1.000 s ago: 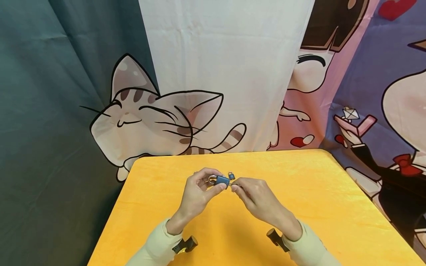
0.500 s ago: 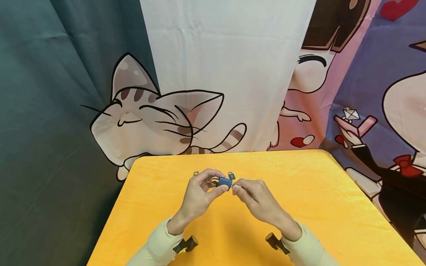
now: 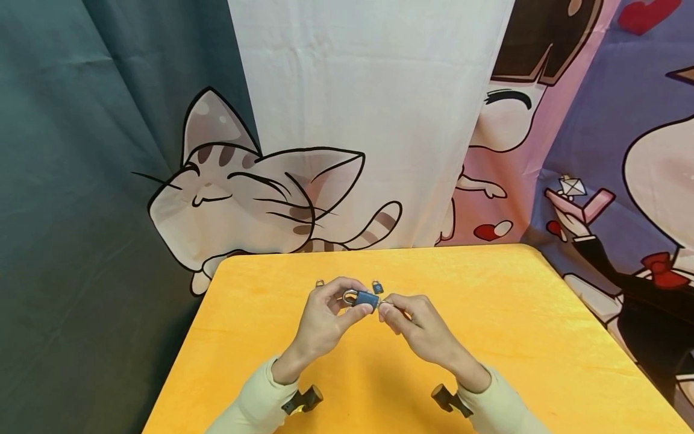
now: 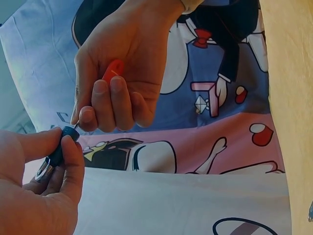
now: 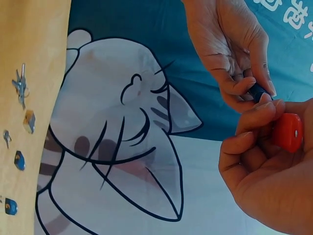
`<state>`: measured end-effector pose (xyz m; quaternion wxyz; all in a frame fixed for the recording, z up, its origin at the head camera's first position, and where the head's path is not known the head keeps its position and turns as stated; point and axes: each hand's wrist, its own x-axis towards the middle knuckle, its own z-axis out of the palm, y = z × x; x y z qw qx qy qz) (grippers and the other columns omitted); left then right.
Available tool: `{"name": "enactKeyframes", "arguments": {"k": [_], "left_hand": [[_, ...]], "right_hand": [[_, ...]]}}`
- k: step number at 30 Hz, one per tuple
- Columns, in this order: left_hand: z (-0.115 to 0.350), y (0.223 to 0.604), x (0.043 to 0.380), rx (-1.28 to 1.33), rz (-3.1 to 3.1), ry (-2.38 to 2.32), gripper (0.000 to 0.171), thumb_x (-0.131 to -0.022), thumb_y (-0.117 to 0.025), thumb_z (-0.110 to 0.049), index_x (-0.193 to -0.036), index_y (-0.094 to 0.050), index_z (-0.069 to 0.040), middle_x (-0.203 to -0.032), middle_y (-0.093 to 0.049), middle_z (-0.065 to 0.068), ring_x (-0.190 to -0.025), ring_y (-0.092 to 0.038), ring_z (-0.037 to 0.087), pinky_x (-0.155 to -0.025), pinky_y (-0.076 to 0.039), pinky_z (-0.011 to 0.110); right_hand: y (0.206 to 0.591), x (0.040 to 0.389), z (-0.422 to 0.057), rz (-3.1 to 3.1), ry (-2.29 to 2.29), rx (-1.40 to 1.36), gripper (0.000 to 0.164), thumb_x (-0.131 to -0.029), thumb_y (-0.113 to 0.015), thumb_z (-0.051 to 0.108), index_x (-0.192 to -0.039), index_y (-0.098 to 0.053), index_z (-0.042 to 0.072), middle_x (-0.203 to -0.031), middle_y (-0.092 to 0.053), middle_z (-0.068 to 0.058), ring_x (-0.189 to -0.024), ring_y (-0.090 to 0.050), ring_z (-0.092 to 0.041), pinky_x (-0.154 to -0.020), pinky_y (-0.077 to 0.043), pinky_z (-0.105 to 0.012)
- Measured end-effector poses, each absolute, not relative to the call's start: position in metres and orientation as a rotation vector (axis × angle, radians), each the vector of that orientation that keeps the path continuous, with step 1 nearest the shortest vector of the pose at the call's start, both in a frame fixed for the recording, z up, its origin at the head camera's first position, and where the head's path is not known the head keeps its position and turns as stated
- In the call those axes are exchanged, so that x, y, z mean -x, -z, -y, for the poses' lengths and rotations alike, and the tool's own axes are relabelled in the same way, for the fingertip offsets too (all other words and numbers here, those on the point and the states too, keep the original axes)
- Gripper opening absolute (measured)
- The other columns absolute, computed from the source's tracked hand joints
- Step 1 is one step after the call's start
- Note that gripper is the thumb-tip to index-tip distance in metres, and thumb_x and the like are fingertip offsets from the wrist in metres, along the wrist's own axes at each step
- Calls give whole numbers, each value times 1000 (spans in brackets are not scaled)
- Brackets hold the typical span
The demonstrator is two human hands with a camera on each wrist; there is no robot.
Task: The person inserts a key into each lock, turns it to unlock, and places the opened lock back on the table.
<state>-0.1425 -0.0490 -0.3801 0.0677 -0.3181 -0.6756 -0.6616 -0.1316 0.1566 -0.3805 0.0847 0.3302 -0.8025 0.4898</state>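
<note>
Above the yellow table, my left hand [image 3: 320, 322] holds a blue padlock [image 3: 367, 299] between thumb and fingers, its silver shackle towards the left. My right hand [image 3: 420, 328] faces the padlock's bottom end and pinches a metal key [image 4: 77, 125]. The key's shaft meets that end; how deep it sits is hidden. A red tag [image 5: 287, 133] lies within the curled fingers of the right hand, plain in both wrist views. Behind the hands, a smaller blue padlock [image 3: 378, 287] lies on the table.
On the table [image 3: 477, 271], the right wrist view shows a bunch of keys [image 5: 21, 88], a brass-coloured padlock [image 5: 29, 121], a small key [image 5: 7, 138] and two blue padlocks, one upper [image 5: 19, 160] and one lower [image 5: 11, 206]. A printed curtain [image 3: 368, 120] hangs behind the table.
The held padlock and left hand have shifted slightly right and down, uncovering a shackle behind the left hand. The right hand's fingers have turned a little at the key.
</note>
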Motion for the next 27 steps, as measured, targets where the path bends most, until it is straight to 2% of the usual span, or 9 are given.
{"name": "enactKeyframes", "arguments": {"k": [7, 15, 23, 27], "left_hand": [[49, 379, 142, 963, 2038, 2012, 24, -88, -71, -3, -110, -63, 1, -105, -63, 22, -94, -66, 13, -82, -58, 25], [48, 382, 143, 951, 2041, 2036, 25, -87, -72, -2, -110, -63, 1, -107, -62, 22, -94, -65, 19, -79, -57, 23], [48, 383, 142, 946, 2051, 2044, 26, -87, -72, -2, -111, -62, 2, -107, -63, 21, -94, -64, 14, -81, -57, 23], [48, 383, 142, 941, 2052, 2057, 27, -87, -72, -2, -111, -62, 4, -107, -62, 20, -94, -64, 18, -80, -57, 22]], "right_hand": [[381, 132, -158, 2386, -1524, -1007, 26, -103, -48, 7, -82, -61, 15, -58, -44, 4, -56, -43, -1, -53, -42, -23], [382, 132, -159, 2407, -1563, -1017, 27, -103, -48, 8, -80, -60, 15, -58, -44, 3, -55, -45, -9, -55, -42, -24], [382, 133, -161, 2404, -1657, -1054, 28, -104, -45, 8, -81, -59, 13, -58, -45, -2, -55, -44, -5, -52, -40, -24], [382, 134, -161, 2387, -1715, -1088, 28, -104, -43, 7, -81, -59, 11, -58, -44, -5, -54, -41, -6, -49, -37, -26]]}}
